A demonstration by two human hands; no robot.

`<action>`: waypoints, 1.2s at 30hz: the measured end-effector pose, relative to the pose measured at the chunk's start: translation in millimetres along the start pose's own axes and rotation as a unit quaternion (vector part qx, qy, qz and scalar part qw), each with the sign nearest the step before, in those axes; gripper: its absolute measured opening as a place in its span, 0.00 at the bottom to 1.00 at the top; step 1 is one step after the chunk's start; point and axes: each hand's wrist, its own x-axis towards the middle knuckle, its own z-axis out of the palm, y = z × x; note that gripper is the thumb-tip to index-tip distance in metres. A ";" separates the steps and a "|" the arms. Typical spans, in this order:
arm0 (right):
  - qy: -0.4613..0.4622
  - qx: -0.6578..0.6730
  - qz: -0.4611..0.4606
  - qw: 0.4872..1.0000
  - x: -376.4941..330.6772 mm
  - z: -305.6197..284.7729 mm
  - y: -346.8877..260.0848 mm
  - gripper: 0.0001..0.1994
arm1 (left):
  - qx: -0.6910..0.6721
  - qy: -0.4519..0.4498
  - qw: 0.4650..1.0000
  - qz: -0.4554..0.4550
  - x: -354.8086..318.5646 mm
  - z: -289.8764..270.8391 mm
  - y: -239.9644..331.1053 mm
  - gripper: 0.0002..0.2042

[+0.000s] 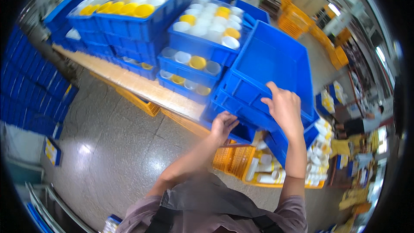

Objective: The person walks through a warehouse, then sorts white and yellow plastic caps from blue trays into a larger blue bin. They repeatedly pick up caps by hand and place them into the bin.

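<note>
An empty blue plastic crate (276, 56) tops a stack in front of me, tilted in this view. My right hand (284, 103) is at its near rim, fingers curled over the edge and thumb on the outer side. My left hand (224, 125) is lower, its fingers bent at the end of a lower blue crate (243, 131) in the same stack. How far its fingertips reach round that edge is partly hidden. Left of this stack, a blue crate (202, 45) holds white and yellow cups (213, 21), above further crates of cups.
More cup-filled blue crates (133, 28) stand on a wooden-topped bench (116, 77). Below right, an orange basket (241, 159) holds white and yellow cups. Blue crates (30, 82) are piled at far left. A person (366, 123) is at the far right, beyond the baskets.
</note>
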 end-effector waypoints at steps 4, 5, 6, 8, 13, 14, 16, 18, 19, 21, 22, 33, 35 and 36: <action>0.031 0.021 -0.064 0.997 -5.2 0.8 -4.5 0.17 | 0.082 -0.069 0.994 0.005 -35.6 -18.8 -8.6 0.09; 0.017 0.017 -0.077 0.997 -9.5 4.7 -5.1 0.18 | 0.123 -0.062 0.990 -0.009 -37.9 -26.3 -9.7 0.11; -0.004 0.010 -0.071 0.997 -15.5 9.0 -6.9 0.18 | 0.133 -0.107 0.985 0.006 -38.6 -35.9 -9.2 0.12; 0.127 0.006 -0.145 0.981 -22.4 18.9 -10.8 0.17 | 0.219 -0.032 0.975 -0.016 -29.5 -64.1 8.2 0.14; 0.351 0.265 -0.352 0.826 -36.8 46.2 -55.7 0.12 | 0.326 0.129 0.928 0.129 -36.7 -133.7 86.5 0.06; 0.333 0.367 -0.398 0.773 -32.0 58.0 -74.8 0.11 | 0.273 0.169 0.937 0.139 -48.4 -144.4 105.1 0.06; 0.231 0.412 -0.364 0.803 -14.3 84.5 -117.8 0.06 | 0.178 0.212 0.948 0.156 -72.1 -158.4 145.9 0.05; 0.143 0.466 -0.257 0.835 9.9 109.5 -164.6 0.03 | 0.123 0.242 0.948 0.165 -93.9 -168.1 185.7 0.06; 0.131 0.489 -0.236 0.829 24.9 119.2 -188.5 0.03 | 0.111 0.243 0.947 0.180 -104.3 -173.8 207.8 0.06; 0.095 0.520 -0.212 0.822 55.5 129.0 -239.7 0.03 | 0.094 0.237 0.945 0.204 -125.7 -190.5 251.8 0.08; 0.084 0.536 -0.207 0.814 71.1 130.6 -267.4 0.03 | 0.113 0.240 0.940 0.215 -137.1 -202.3 273.1 0.09; -0.112 0.765 -0.159 0.614 318.8 110.0 -585.4 0.12 | -0.009 0.290 0.914 0.282 -291.9 -346.4 437.8 0.12; -0.149 0.749 -0.131 0.632 343.9 130.9 -640.0 0.12 | -0.043 0.312 0.890 0.330 -312.3 -383.9 455.7 0.11; -0.171 0.736 -0.143 0.639 352.4 146.5 -668.4 0.12 | -0.061 0.319 0.877 0.356 -318.6 -404.3 461.0 0.11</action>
